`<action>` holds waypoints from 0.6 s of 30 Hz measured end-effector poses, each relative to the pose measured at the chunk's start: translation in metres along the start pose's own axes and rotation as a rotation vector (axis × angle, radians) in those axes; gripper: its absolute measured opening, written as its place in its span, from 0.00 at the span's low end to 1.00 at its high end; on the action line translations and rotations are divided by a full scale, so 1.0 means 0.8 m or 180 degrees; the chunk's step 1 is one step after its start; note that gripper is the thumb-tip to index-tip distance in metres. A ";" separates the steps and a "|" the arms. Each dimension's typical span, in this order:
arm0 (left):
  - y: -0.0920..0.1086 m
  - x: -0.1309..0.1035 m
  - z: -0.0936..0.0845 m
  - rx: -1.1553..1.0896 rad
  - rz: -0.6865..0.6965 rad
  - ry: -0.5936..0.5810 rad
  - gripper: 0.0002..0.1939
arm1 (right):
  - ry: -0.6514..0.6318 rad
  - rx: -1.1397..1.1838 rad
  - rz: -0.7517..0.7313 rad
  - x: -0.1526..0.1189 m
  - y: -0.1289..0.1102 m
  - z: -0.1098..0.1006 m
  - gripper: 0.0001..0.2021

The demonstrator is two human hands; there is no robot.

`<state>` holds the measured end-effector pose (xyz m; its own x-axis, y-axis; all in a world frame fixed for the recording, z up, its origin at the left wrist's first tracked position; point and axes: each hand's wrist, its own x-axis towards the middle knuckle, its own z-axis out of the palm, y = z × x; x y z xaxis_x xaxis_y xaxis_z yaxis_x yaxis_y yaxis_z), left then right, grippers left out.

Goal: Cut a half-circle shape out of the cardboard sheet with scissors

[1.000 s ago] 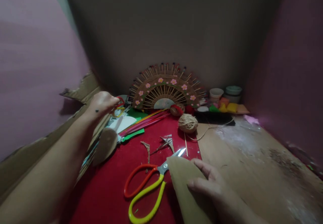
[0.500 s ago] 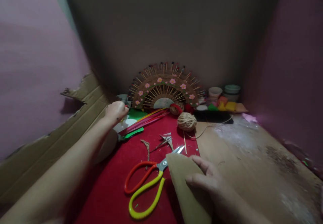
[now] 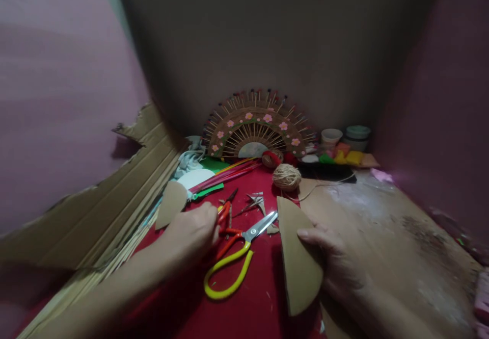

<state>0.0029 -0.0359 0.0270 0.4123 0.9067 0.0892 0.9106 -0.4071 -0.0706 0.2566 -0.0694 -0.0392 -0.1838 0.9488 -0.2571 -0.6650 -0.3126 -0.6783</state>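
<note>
Watching from my end, I have a dark back wall [image 3: 275, 38] behind everything, a torn sheet of cardboard [image 3: 118, 206] slanting along the left, and a red mat [image 3: 263, 308] under the work. Against the wall stands a brown fan [image 3: 260, 108] with pink flowers along its band. Nearer me, the right hand [image 3: 340, 257] pinches a half-disc of cardboard [image 3: 300, 257], thumb on the face towards me and the other fingers hidden behind; the piece stands steeply over the mat's right part. Half a second ago its lower end ran out of my view, and now the whole outline shows. The left hand [image 3: 196, 227] has come in from the pile on the left to just beside the large scissors [image 3: 253, 231], which lie on the mat, tips close to the half-disc (I cannot tell whether that hand touches their red handle). It is closed around a second pair of scissors [image 3: 225, 214], red and yellow at the handles. A smaller cardboard piece [image 3: 170, 205], earlier partly behind the arm, is uncovered. A ball of twine [image 3: 286, 177] sits beyond the blades. The lidded tub [image 3: 357, 134] is too dim for me to make out any label, and the smallest things are pointed scraps [image 3: 260, 202] just past the large scissors
</note>
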 end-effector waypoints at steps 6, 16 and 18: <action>-0.028 0.000 0.030 -0.0426 -0.0335 -0.0304 0.15 | 0.0039 -0.0228 -0.0064 -0.002 -0.002 0.003 0.22; -0.029 0.038 0.058 -0.0235 -0.0771 -0.0415 0.17 | -0.0348 -0.0365 -0.0414 0.001 0.000 0.004 0.12; -0.027 0.042 0.060 -0.0237 -0.0905 -0.0430 0.13 | -0.0294 -0.0315 -0.0462 0.002 0.000 0.004 0.13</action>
<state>-0.0039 0.0084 -0.0160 0.1381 0.9897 -0.0381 0.9904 -0.1378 0.0117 0.2541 -0.0679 -0.0376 -0.1597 0.9830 -0.0905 -0.6157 -0.1708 -0.7692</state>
